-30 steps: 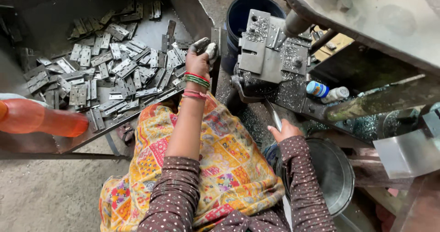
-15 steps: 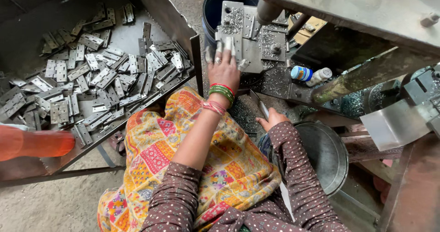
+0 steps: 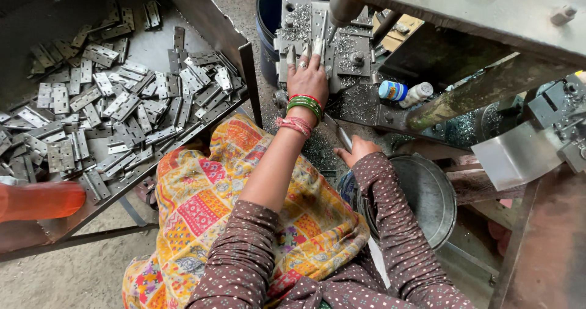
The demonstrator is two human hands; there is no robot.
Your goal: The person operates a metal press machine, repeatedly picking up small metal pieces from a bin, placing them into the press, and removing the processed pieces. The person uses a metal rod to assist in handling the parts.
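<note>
My left hand (image 3: 308,74), with green and red bangles at the wrist, reaches forward and lies flat-fingered on a small grey hinge plate (image 3: 317,35), pressing it onto the die block (image 3: 345,56) of a metal press. Metal shavings cover the block. My right hand (image 3: 359,151) stays low beside my lap, its fingers closed round the end of a thin metal lever (image 3: 337,131). A tray (image 3: 210,22) at the left holds a heap of several grey hinge plates (image 3: 110,107).
A dark blue bucket (image 3: 268,16) stands behind the press. A round metal basin (image 3: 430,196) sits at my right. Two small bottles (image 3: 403,91) lie on the press base. An orange object (image 3: 39,200) pokes in at the left edge.
My left hand carried a hinge plate from the tray's edge over to the die block and now presses it there. My right hand has stayed on the lever.
</note>
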